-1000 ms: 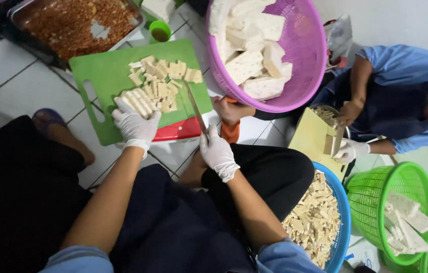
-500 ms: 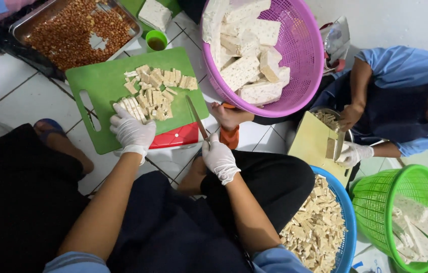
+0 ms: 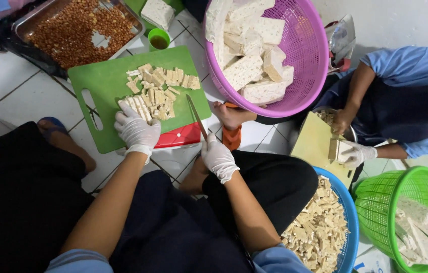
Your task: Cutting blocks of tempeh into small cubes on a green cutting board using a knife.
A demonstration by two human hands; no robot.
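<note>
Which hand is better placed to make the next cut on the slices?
Right hand, probably: it already holds the knife over the board, while the left hand rests on the slices, steadying them.

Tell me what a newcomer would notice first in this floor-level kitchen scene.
The big purple basket at top centre, heaped with pale tempeh blocks, grabs the eye first. Below it to the left, the gloved left hand steadies cut strips on the green cutting board, while the right hand holds a knife. At right, a co-worker's gloved hand holds a piece on a yellow board.
</note>
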